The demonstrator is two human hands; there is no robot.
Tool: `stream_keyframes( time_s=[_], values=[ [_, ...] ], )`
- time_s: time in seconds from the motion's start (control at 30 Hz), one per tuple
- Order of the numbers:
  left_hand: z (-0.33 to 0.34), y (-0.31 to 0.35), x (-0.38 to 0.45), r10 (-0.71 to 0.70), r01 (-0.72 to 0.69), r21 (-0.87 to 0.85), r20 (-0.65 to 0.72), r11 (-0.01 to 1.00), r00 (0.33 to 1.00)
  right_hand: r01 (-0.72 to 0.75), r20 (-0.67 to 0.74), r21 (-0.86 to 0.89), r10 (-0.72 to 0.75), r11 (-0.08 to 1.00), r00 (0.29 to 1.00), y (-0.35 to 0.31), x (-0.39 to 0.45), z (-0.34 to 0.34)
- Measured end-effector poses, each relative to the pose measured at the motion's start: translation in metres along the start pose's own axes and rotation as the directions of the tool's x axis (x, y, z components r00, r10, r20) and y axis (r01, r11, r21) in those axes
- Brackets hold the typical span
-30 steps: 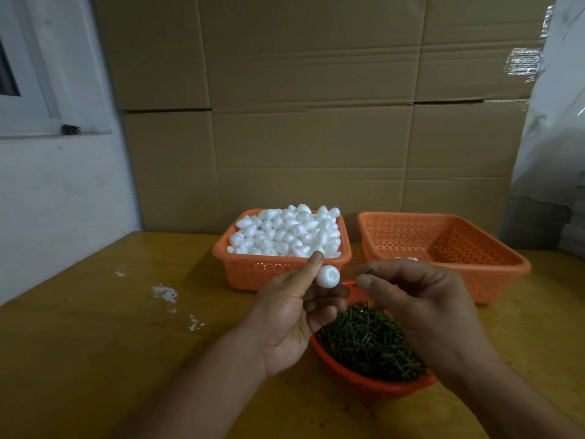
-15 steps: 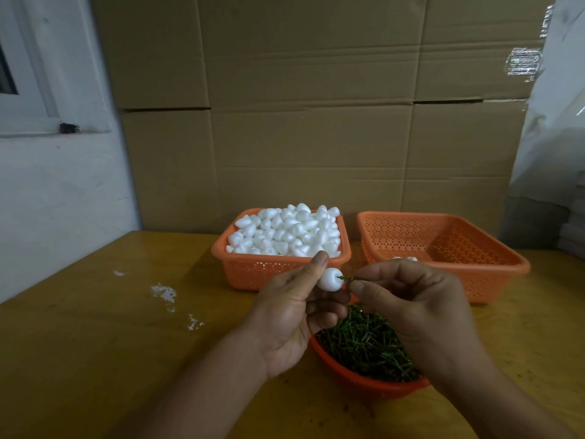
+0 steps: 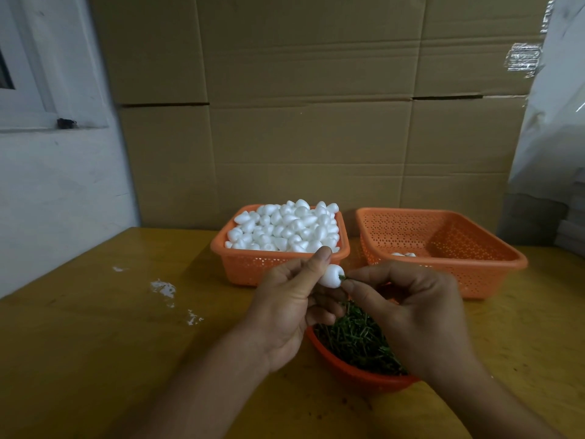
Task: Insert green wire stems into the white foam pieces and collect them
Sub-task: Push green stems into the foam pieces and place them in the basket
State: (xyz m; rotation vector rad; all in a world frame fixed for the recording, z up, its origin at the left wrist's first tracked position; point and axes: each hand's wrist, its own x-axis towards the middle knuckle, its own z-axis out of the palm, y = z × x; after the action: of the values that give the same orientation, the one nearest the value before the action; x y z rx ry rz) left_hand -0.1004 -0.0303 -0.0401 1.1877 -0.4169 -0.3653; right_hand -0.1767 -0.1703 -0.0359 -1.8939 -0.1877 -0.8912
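My left hand [image 3: 289, 307] pinches a small white foam piece [image 3: 330, 275] between thumb and fingers, above the near bowl. My right hand [image 3: 408, 307] pinches a short green wire stem [image 3: 342, 277] whose tip touches the foam piece's right side; most of the stem is hidden by my fingers. Below both hands an orange bowl [image 3: 354, 373] holds a heap of green wire stems [image 3: 354, 339]. Behind the hands, an orange basket [image 3: 253, 264] is piled with white foam pieces [image 3: 288, 228]. To its right a larger orange basket [image 3: 493, 261] holds a few white pieces [image 3: 403, 254] at its near wall.
The wooden table [image 3: 95, 343] carries white crumbs [image 3: 164, 288] at the left. Stacked cardboard boxes [image 3: 300, 106] form a wall right behind the baskets. A white wall [image 3: 47, 185] stands at the left, and grey plastic sheeting [image 3: 557, 106] hangs at the right.
My right hand has brought the green stem leftward to the foam piece: a gap a second ago, now touching. My left hand holds the foam piece in nearly the same place.
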Motion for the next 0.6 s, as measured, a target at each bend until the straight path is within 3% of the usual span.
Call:
stream_keyframes(
  time_s=[0.43,0.6],
  values=[
    [-0.0029,-0.0046,0.0014,0.264,-0.259,0.175,-0.003,0.950,0.965,-0.020,0.049,0.088,0.016,0.996,0.999,0.0036,-0.0005,0.0012],
    [-0.0041,-0.0073,0.0023,0.327,-0.328,0.224,0.045,0.918,0.944,-0.004,0.031,0.013,0.003,1.000,1.000,0.0051,-0.0009,0.0042]
  ],
)
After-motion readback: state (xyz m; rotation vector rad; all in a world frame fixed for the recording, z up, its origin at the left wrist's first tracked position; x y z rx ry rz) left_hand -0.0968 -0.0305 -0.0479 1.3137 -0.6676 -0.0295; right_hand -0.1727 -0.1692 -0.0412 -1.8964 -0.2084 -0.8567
